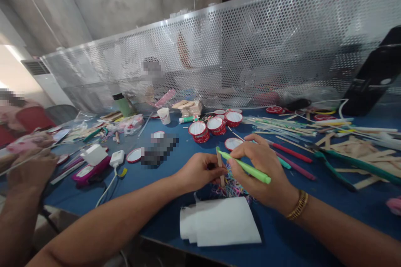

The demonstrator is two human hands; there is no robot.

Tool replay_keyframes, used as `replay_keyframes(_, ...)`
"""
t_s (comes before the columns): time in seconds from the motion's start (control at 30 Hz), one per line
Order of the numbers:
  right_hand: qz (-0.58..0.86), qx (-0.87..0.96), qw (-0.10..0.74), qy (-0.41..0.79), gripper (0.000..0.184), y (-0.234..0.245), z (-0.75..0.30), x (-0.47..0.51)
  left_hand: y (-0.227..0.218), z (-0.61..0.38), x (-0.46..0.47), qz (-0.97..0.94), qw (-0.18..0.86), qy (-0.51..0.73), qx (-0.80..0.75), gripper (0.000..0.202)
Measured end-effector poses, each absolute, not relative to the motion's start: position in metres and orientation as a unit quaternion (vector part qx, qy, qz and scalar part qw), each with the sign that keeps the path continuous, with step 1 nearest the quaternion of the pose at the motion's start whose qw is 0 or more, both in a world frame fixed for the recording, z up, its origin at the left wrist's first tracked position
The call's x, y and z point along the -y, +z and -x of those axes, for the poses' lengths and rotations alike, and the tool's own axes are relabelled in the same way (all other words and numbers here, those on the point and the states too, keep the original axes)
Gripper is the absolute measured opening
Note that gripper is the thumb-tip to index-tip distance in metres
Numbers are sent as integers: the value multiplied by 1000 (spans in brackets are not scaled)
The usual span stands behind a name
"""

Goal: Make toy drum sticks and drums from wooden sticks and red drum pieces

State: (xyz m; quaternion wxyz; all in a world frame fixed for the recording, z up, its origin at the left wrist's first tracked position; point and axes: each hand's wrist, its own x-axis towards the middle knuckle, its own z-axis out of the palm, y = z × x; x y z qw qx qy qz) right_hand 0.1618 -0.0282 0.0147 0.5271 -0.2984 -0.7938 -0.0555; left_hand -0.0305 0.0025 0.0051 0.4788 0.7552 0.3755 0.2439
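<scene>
My left hand pinches a wooden craft stick upright, its top end coloured green. In my right hand is a light green marker, its tip close to or touching the stick's upper part. Below both hands lies a pile of small coloured rubber bands, partly covered by my fingers. Nearer to me, a folded white cloth or paper rests on the blue table.
Red-and-white round tins and a paper cup stand farther back. Green-handled pliers and loose wooden sticks lie right. A phone and a white charger lie left. Another person's hand works at far left.
</scene>
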Motion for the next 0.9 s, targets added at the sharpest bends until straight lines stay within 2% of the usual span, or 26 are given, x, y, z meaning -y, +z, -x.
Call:
replay_keyframes(0.6, 310, 801, 510, -54, 8, 14, -162, 27, 9, 29, -1, -754, 475, 249, -378, 33)
replay_keyframes(0.9, 335, 781, 522, -71, 13, 14, -167, 20, 9, 30, 1, -766, 462, 247, -372, 22)
